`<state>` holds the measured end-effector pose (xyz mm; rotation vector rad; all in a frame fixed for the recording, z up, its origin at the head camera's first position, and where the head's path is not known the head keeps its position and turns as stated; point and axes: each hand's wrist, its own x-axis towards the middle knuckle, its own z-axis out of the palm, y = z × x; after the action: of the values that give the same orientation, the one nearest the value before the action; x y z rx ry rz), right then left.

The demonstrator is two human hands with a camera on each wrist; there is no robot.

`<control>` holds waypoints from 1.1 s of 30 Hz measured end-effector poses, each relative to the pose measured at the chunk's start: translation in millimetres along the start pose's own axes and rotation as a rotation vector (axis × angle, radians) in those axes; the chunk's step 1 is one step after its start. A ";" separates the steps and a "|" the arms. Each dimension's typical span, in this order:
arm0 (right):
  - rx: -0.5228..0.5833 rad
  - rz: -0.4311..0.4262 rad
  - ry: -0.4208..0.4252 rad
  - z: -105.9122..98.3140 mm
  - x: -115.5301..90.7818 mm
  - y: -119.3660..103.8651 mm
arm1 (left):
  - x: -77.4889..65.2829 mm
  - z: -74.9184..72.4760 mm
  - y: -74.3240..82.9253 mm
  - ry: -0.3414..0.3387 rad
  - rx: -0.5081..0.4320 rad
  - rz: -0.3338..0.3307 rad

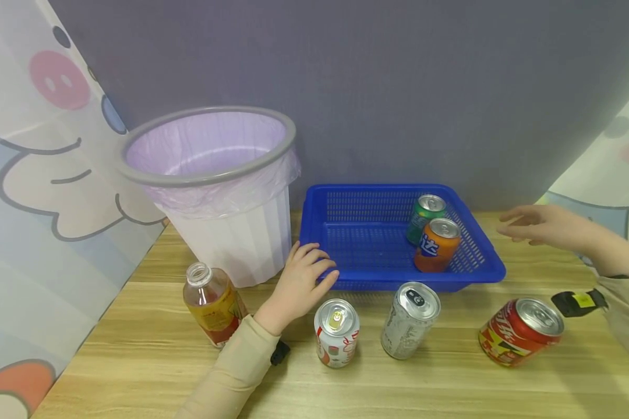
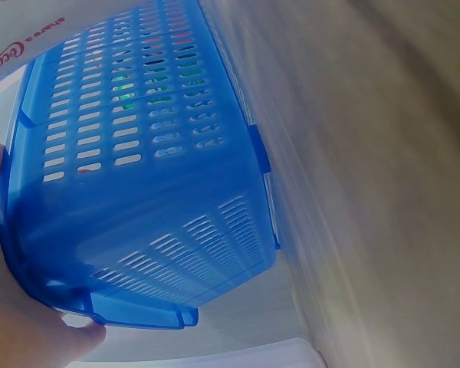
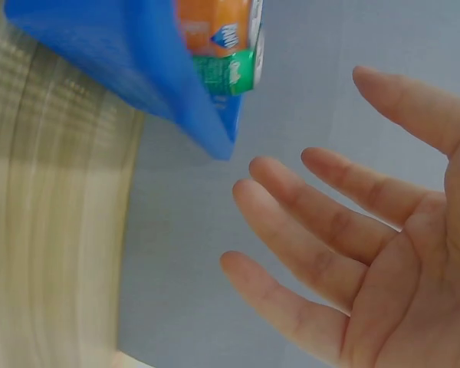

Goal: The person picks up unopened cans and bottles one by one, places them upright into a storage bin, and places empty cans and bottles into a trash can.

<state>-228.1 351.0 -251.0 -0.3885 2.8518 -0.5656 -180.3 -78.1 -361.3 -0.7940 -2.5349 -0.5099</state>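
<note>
OK so rn the blue basket [image 1: 367,238] sits on the desk [image 1: 440,393], long back edge near the grey partition [image 1: 367,93]. Your left hand [image 1: 301,282] is over the rim at the near left corner, touching, fingers loosely spread; can't tell if it actually grips. Your right hand [image 1: 542,226] is released, fingers loose, just off the right edge w/ a visible gap b/t. Green can [image 1: 416,219] + orange can [image 1: 436,251] stand at the basket's right end, so there's more room on the left. Tight side: the bin [image 1: 236,253], just beside the left edge. White can [image 1: 336,343] + silver can [image 1: 405,330] stand near the front edge; red can [image 1: 511,337] is well apart, further right.
</note>
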 end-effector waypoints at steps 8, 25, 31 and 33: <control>0.091 -0.029 0.007 10.7 -8.1 21.2 | -0.2 -0.4 0.6 -0.003 -0.009 -0.004; 0.386 -0.218 0.058 45.9 -39.0 80.4 | -0.3 -0.7 -0.8 0.002 -0.008 -0.002; 0.712 -0.528 -0.164 57.9 -40.9 99.7 | -0.1 -1.0 0.2 -0.005 -0.009 -0.004; 0.779 -0.583 -0.238 62.4 -41.8 106.0 | 0.0 -1.0 0.7 -0.007 -0.011 -0.003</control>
<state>-195.7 436.4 -343.4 -1.0332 2.0382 -1.5208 -179.6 -78.0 -360.3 -0.7969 -2.5418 -0.5229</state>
